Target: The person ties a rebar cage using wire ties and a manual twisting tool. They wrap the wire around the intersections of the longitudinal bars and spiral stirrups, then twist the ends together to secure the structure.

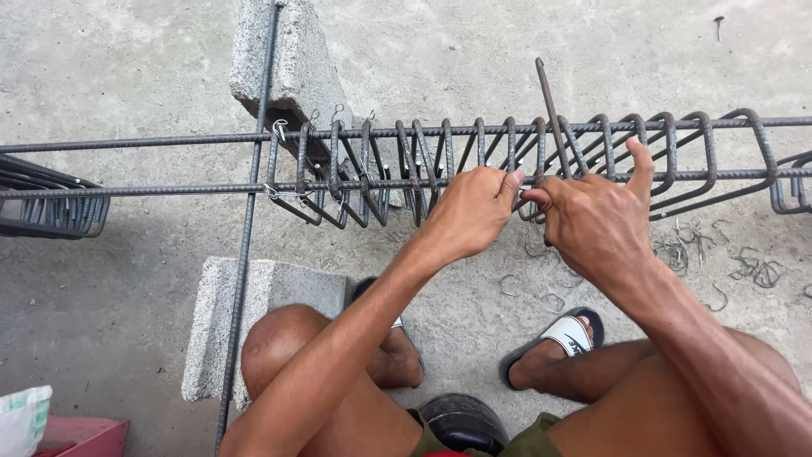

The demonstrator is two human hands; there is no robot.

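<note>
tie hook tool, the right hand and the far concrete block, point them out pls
tie hook tool (547, 93), head view, on its bare metal shaft
right hand (596, 222), head view, back of the hand
far concrete block (292, 59), head view, top face

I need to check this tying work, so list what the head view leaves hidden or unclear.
- Whatever sits between the left hand and right hand: covered by the fingers.
- Lower end of the thin metal rod: hidden behind the right hand.
- Long rebars: cut off at both frame edges.
- Loose wire pieces on the floor: too small to count.
</note>
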